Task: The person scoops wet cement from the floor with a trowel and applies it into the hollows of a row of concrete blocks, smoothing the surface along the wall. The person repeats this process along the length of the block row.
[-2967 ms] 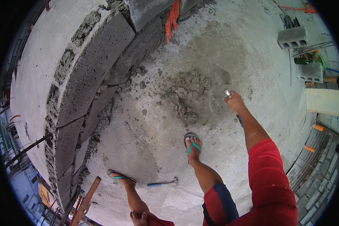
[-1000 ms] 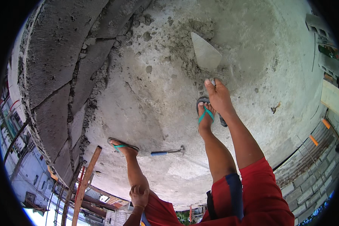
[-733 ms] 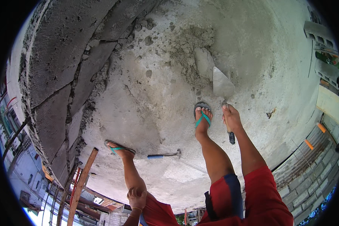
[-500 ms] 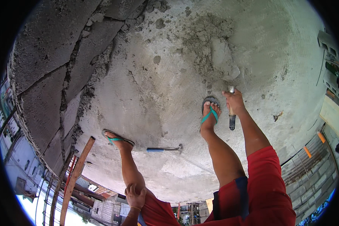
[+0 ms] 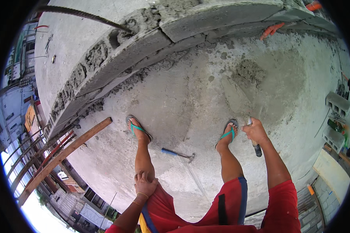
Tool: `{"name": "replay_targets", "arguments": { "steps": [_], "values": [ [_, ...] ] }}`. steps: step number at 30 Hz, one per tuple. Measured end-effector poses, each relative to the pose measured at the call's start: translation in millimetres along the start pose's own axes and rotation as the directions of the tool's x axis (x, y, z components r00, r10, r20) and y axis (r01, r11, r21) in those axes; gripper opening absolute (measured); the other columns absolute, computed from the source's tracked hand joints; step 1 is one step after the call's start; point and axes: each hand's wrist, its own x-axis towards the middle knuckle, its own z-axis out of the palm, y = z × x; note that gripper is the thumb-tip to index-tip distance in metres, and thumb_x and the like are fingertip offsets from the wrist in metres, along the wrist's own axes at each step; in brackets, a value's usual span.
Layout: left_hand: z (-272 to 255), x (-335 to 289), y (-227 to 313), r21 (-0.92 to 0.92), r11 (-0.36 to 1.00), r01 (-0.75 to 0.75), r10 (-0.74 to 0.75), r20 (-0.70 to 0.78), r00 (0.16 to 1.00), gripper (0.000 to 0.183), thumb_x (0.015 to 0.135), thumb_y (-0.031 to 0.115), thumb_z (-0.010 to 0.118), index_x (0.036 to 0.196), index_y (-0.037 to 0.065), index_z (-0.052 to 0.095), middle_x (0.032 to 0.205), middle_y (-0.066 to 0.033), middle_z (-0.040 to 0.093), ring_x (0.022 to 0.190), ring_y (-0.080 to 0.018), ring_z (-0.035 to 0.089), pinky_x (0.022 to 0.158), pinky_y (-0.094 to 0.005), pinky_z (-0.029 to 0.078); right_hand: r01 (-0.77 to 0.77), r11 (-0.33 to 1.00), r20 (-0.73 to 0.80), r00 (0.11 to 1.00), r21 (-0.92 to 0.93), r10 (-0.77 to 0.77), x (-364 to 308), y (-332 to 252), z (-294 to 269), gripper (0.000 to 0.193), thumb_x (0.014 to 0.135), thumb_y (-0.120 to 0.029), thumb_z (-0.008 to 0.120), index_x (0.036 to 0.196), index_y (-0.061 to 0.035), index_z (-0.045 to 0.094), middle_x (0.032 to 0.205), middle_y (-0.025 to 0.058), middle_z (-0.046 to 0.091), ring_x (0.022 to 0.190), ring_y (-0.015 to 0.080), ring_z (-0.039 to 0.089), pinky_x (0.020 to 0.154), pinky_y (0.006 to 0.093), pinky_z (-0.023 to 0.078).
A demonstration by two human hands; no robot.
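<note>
My right hand [image 5: 256, 130] is closed around the handle of a trowel [image 5: 237, 95], beside my right foot. The trowel's blade is grey and lies low over the concrete floor, at the near left side of a heap of wet mortar [image 5: 251, 72]. Smeared mortar surrounds the heap, and the blade's outline blends into it. My left hand [image 5: 144, 184] rests on my left knee, its fingers spread over the leg and holding nothing. Between my feet, a claw hammer [image 5: 178, 154] with a blue grip lies on the floor.
A low concrete block wall [image 5: 144, 50] curves across the far side and left, with a rebar [image 5: 85, 16] above it. An orange glove-like thing [image 5: 271, 31] lies by its base. Wooden lumber [image 5: 66, 153] slants at left. Hollow blocks [image 5: 337, 104] stand at right.
My view has shifted, bringing the wall's top into sight. The trowel, still in my right hand, has moved to the heap's near left side; the mortar looks more gathered. My left hand stays on the knee.
</note>
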Motion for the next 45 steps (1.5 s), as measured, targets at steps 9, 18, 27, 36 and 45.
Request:
{"name": "replay_targets", "arguments": {
  "steps": [9, 18, 27, 36, 45],
  "values": [
    [-70, -14, -76, -0.363, 0.929, 0.078, -0.042, 0.104, 0.994, 0.073, 0.084, 0.048, 0.072, 0.143, 0.011, 0.05, 0.159, -0.0129, 0.033, 0.15, -0.0373, 0.026, 0.109, -0.0602, 0.041, 0.076, 0.87, 0.317, 0.944, -0.487, 0.095, -142, -244, 191, 0.023, 0.082, -0.018, 0.079, 0.091, -0.0039, 0.063, 0.066, 0.0022, 0.059, 0.049, 0.0101, 0.051, 0.043, 0.0306, 0.043],
    [-127, 22, -191, -0.714, 0.692, 0.102, 0.019, 0.159, 0.987, 0.075, 0.085, 0.048, 0.072, 0.146, 0.012, 0.046, 0.157, -0.0141, 0.034, 0.148, -0.0382, 0.03, 0.111, -0.0574, 0.041, 0.371, 0.635, 0.501, 0.865, -0.677, 0.029, -193, -486, 464, 0.033, 0.087, -0.029, 0.08, 0.086, -0.0045, 0.058, 0.063, 0.0017, 0.056, 0.046, 0.0098, 0.051, 0.043, 0.0284, 0.04],
    [-145, 49, -254, -0.819, 0.552, 0.154, 0.106, 0.252, 0.962, 0.086, 0.085, 0.052, 0.071, 0.153, 0.012, 0.038, 0.164, -0.0145, 0.027, 0.151, -0.037, 0.026, 0.116, -0.0533, 0.035, 0.631, -0.1, 0.57, 0.607, -0.769, -0.554, -184, -600, 671, 0.035, 0.09, -0.032, 0.072, 0.101, 0.0004, 0.062, 0.084, 0.0185, 0.071, 0.085, 0.0401, 0.069, 0.076, 0.0485, 0.054],
    [-69, 39, -304, -0.956, 0.149, 0.251, -0.091, 0.239, 0.967, 0.077, 0.086, 0.043, 0.073, 0.143, -0.001, 0.048, 0.148, -0.0257, 0.047, 0.138, -0.04, 0.045, 0.114, -0.0422, 0.041, 0.496, -0.254, 0.532, 0.572, -0.83, -0.624, -189, -584, 648, 0.032, 0.091, -0.023, 0.067, 0.114, -0.0013, 0.062, 0.103, 0.0254, 0.068, 0.099, 0.0466, 0.066, 0.086, 0.0531, 0.052],
    [9, -35, -371, -0.935, -0.055, 0.349, -0.385, 0.343, 0.857, 0.05, 0.09, 0.034, 0.071, 0.122, -0.004, 0.066, 0.111, -0.0211, 0.072, 0.104, -0.031, 0.069, 0.093, -0.0378, 0.053, 0.37, 0.911, 0.472, 0.846, -0.185, -0.248, -253, -569, 639, 0.028, 0.104, -0.033, 0.048, 0.116, -0.0089, 0.055, 0.078, 0.0037, 0.058, 0.06, 0.0156, 0.06, 0.054, 0.0356, 0.053]
  ]
}}
